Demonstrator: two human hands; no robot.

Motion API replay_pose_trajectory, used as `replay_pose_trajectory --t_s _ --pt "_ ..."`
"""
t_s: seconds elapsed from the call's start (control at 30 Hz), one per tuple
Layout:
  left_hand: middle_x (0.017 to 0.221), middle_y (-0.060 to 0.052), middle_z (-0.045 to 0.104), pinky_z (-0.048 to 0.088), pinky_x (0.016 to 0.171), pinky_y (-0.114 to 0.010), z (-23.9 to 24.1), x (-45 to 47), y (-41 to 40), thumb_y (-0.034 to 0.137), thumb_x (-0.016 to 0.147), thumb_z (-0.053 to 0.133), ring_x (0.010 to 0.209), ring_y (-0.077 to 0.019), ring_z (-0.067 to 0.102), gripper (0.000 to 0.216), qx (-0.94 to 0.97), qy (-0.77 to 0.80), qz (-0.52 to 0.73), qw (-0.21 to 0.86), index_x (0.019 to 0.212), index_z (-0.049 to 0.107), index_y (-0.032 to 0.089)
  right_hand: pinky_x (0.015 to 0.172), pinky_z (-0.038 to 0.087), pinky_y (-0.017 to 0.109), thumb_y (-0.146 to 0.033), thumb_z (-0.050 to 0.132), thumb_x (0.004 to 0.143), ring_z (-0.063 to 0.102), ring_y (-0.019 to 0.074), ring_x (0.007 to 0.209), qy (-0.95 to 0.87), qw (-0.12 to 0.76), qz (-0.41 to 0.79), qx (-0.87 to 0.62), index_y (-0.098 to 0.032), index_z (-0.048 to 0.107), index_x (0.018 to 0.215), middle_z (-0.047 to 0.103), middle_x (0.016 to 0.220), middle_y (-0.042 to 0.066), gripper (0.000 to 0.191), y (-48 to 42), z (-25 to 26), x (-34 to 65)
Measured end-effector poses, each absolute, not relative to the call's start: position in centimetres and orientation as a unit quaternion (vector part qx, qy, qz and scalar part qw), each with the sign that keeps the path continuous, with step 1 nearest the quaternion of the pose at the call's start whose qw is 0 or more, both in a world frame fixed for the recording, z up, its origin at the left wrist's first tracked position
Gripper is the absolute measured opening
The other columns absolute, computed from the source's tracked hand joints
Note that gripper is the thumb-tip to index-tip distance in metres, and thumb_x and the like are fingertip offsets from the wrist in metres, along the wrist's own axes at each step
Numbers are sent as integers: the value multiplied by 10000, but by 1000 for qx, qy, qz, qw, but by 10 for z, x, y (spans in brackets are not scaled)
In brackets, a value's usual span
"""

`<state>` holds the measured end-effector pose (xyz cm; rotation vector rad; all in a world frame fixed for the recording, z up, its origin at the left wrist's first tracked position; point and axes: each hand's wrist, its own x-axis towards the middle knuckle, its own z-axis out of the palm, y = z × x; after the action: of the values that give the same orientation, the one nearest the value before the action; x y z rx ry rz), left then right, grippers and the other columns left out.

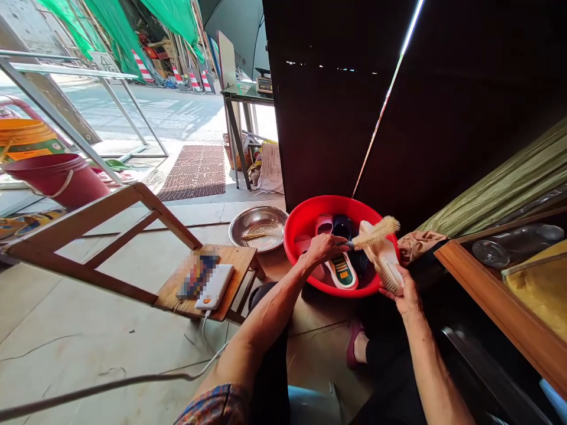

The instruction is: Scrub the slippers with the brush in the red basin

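My left hand (pixel 325 248) is closed around the handle of a scrubbing brush (pixel 377 234) with pale bristles. The bristle end lies over a light beige shoe (pixel 384 260), and whether it touches the shoe I cannot tell. Fingers of my right hand (pixel 408 295) grip the shoe's near end, holding it tilted above the right side of a red basin (pixel 299 219). Inside the basin are a pink slipper (pixel 325 224), a dark blue slipper (pixel 342 226) and a white-edged green shoe (pixel 343 270). My arms and the held shoe hide part of the contents.
A metal bowl (pixel 237 234) stands left of the basin. On a low wooden chair (pixel 170 289) lies a white power bank (pixel 215 286) with a cable. A dark panel (pixel 328 130) rises behind the basin. A wooden-edged shelf (pixel 496 307) is at right, a maroon bucket (pixel 57 180) far left.
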<state>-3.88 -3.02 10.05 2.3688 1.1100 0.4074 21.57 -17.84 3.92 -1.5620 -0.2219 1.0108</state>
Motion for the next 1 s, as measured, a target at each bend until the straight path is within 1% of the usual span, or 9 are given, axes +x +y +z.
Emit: replay_pose_trajectory --t_s 0.1,0.17,0.27,0.37,0.5,0.63,0.7,0.8,1.0 --pt "1057 -40 789 443 794 -264 100 -42 -24 534 1053 477 1020 -228 708 409 842 478 165 189 1234 784 332 533 641 365 -561 770 734 718 246 694 -113 592 422 -677 -167 733 1140 762 854 89 567 -181 43 210" --pt "1049 -49 789 442 796 -265 101 -43 -27 534 1054 473 1011 -229 707 417 847 476 169 170 1219 789 318 532 644 359 -545 795 719 726 254 724 -119 591 405 -687 -160 744 1117 769 885 100 556 -183 45 206" --pt "1089 -5 790 431 791 -243 106 -44 -36 558 1031 518 1007 -203 704 393 886 384 157 205 1247 784 364 530 639 353 -556 812 696 717 246 720 -120 596 388 -693 -144 756 1104 766 891 98 582 -182 43 205" --pt "1118 30 790 420 771 -235 109 -45 -39 579 1016 538 1005 -190 703 390 901 332 137 241 1264 779 399 563 631 365 -579 842 641 722 274 787 -141 601 335 -712 -147 756 1167 766 912 82 686 -181 37 209" --pt "1048 -14 801 423 760 -268 108 -52 -24 618 1023 485 991 -227 712 457 864 441 130 206 1262 787 372 784 622 420 -629 858 596 715 322 975 -293 580 187 -737 -159 712 1293 765 1100 96 853 -184 28 210" --pt "1059 -53 802 428 760 -275 111 -65 -12 606 1019 494 1014 -241 711 456 834 510 108 178 1222 809 346 1009 533 500 -715 790 666 661 354 1102 -494 482 -31 -723 -154 689 1310 707 1251 164 859 -188 28 202" --pt "1027 -47 804 422 743 -269 114 -70 -14 608 1008 513 969 -227 713 445 848 480 112 195 1223 809 354 1065 493 501 -671 767 749 627 357 1155 -560 421 -107 -705 -148 664 1342 682 1285 187 797 -189 31 198" --pt "948 -31 801 413 720 -263 118 -75 -17 615 992 541 888 -210 710 433 865 432 117 226 1232 805 371 1097 474 497 -527 736 847 584 359 1215 -614 361 -143 -687 -145 611 1412 656 1325 189 693 -191 34 194" --pt "1011 -94 804 438 761 -292 114 -78 -5 598 957 607 946 -264 722 413 847 498 89 163 1179 832 332 1160 445 506 -331 691 879 531 346 1310 -707 292 -149 -627 -204 573 1481 603 1444 124 627 -192 29 186"
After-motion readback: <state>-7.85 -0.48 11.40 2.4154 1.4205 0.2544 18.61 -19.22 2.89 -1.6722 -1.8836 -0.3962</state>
